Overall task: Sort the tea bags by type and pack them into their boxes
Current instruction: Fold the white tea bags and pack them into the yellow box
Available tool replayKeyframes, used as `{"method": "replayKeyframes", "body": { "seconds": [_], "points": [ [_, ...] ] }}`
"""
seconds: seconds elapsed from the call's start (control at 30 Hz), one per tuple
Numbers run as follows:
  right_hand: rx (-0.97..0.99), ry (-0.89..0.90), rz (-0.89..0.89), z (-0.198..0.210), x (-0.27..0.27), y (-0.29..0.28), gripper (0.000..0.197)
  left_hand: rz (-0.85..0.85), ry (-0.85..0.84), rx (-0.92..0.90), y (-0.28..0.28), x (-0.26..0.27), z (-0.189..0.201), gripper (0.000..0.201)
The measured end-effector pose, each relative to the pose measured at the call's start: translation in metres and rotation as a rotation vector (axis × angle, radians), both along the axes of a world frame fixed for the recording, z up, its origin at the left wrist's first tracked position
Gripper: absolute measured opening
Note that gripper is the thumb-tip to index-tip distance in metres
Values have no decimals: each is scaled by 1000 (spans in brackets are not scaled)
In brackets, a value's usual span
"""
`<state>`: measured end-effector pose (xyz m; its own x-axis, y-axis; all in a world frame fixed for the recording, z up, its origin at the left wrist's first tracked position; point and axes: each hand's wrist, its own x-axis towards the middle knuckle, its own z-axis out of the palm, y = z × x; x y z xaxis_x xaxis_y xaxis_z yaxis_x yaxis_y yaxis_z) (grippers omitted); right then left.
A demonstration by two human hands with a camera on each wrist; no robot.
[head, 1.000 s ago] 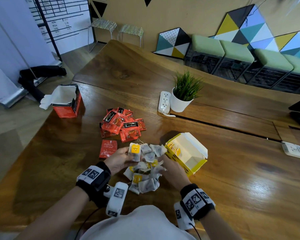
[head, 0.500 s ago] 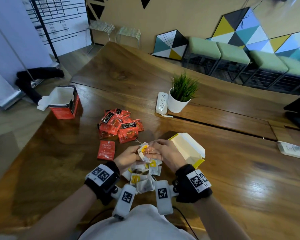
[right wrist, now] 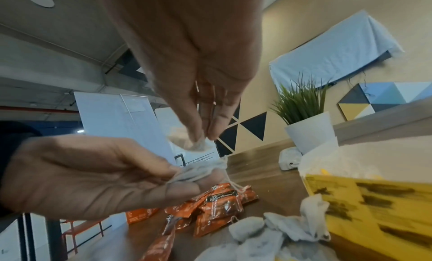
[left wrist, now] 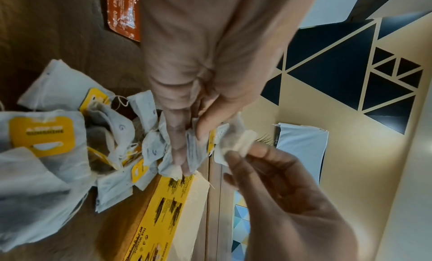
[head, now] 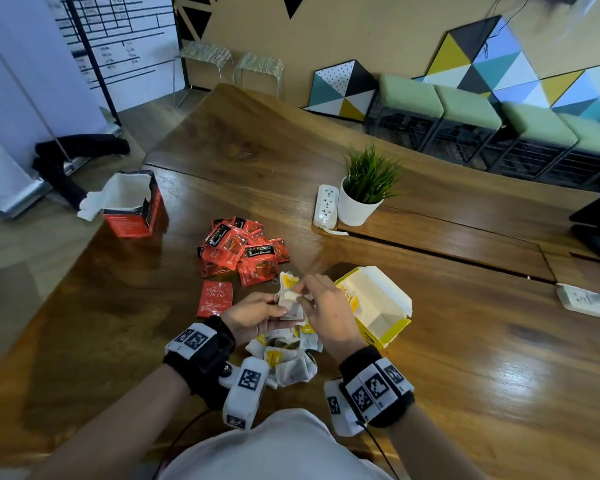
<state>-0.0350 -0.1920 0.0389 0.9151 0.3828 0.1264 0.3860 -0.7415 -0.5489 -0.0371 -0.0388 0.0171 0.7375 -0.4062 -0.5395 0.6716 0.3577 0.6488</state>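
My left hand pinches a small bunch of white tea bags with yellow tags, just above the table. My right hand meets it and pinches one white tea bag at the bunch's top edge. Under both hands lies a loose pile of the same white bags. The open yellow box lies on its side right of my right hand. A heap of red sachets sits beyond my left hand, with one single red sachet to its left. The open red box stands far left.
A potted plant and a white power strip stand behind the sachets. Another power strip lies at the far right. The table's left edge runs close to the red box. Bare wood lies right of the yellow box.
Both hands have risen from the white pile and come together. The left now holds a bunch of bags, and the right pinches one of them.
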Motion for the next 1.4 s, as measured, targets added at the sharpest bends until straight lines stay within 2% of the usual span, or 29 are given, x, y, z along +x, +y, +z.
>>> {"method": "replayKeyframes", "body": {
  "seconds": [0.1, 0.23, 0.4, 0.5, 0.6, 0.67, 0.77, 0.87, 1.03, 1.1, 1.17, 1.23, 1.4],
  "points": [
    [-81, -149, 43, 1, -1, -1, 13, -13, -1, -16, 0, -1, 2, 23],
    [-240, -120, 155, -8, -10, -2, 19, -26, 2, 14, 0, 0, 5, 25],
    [-207, -17, 126, -4, -9, -2, 19, -28, 30, -25, 2, -1, 7, 38],
    [-196, 9, 109, -4, -4, -3, 17, -15, 10, -36, 1, 0, 7, 31],
    [-213, -98, 134, -9, -3, -7, 18, 27, 18, -49, -2, 3, 9, 16],
    [-209, -171, 149, -11, -2, -9, 25, 44, 40, -43, -3, 6, 10, 20],
    [-198, -182, 172, -13, -1, -13, 21, 13, 13, -15, -6, 7, 9, 24],
    [-155, -95, 202, -14, -2, -13, 12, -5, 16, 26, -9, 4, 5, 24],
    [15, 37, 81, -16, -12, -24, 13, 8, 36, 106, -1, 4, 1, 24],
    [-84, 167, 55, -23, -20, -30, 11, 37, 38, 173, 5, 5, -2, 25],
    [-308, 341, 70, -35, -31, -33, 14, 50, 41, 237, 12, 6, -6, 23],
    [-449, 467, 72, -47, -42, -32, 12, 70, 55, 261, 17, 5, -9, 22],
    [-440, 533, 24, -61, -43, -31, 13, 70, 76, 251, 16, 1, -10, 18]
  ]
}}
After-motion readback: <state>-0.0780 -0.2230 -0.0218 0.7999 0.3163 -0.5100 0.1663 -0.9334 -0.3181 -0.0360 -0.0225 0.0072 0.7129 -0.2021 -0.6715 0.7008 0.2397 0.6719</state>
